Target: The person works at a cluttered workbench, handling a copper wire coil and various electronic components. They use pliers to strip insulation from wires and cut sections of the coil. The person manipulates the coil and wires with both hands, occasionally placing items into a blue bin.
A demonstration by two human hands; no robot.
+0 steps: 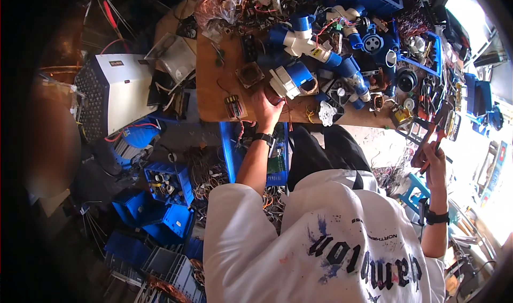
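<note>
My left hand rests at the near edge of the wooden table, its fingers curled around a small dark reddish part that they mostly cover. Just beyond it lie a blue and white industrial plug and a small square fan. A little block with several colored cells and wires sits to its left. Out to the right, beyond the table's end, my right hand is closed on a hand tool with reddish handles. Glare and clutter blur the tool's far end.
Blue and cream connectors and loose parts crowd the table. A white metal housing stands at left. Blue bins and tangled wire cover the lower left floor. A blue crate sits beneath my left arm, a blue stool at right.
</note>
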